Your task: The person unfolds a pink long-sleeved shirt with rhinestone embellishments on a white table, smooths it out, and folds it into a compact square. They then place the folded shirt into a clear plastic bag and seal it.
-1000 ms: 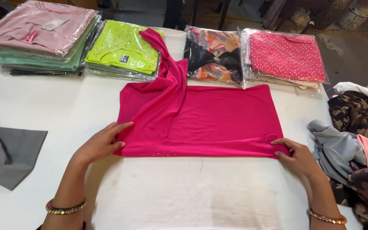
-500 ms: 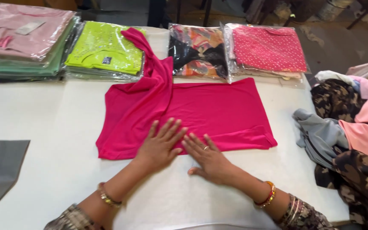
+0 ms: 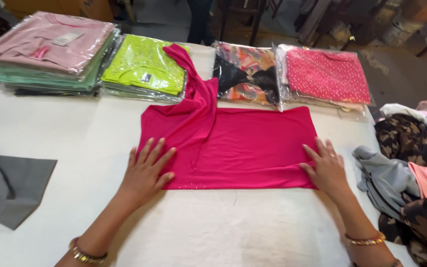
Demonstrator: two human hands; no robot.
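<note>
Left hand [image 3: 147, 168] and right hand [image 3: 326, 167] are lying flat and open, gripping nothing, pressing the magenta garment [image 3: 243, 146] on the white table [image 3: 75, 143]; body is folded; one sleeve is trailing loose, unfolded.

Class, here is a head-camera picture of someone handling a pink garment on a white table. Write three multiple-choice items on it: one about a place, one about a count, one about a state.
1. Where does the left hand rest?
A. on the pink garment's lower left corner
B. on the grey cloth
C. on the lime packet

2. How many stacks or packets of bagged clothes lie along the table's far edge?
A. two
B. four
C. six

3. How are both hands set?
A. clenched in fists
B. lifted off the table
C. flat, fingers spread

Answers:
1. A: the palm lies on the pink garment, far from the grey cloth.
2. B: pink-topped stack, lime packet, patterned packet, dotted pink packet.
3. C: the right hand lies flat on the garment's lower right corner, the left likewise.
</note>
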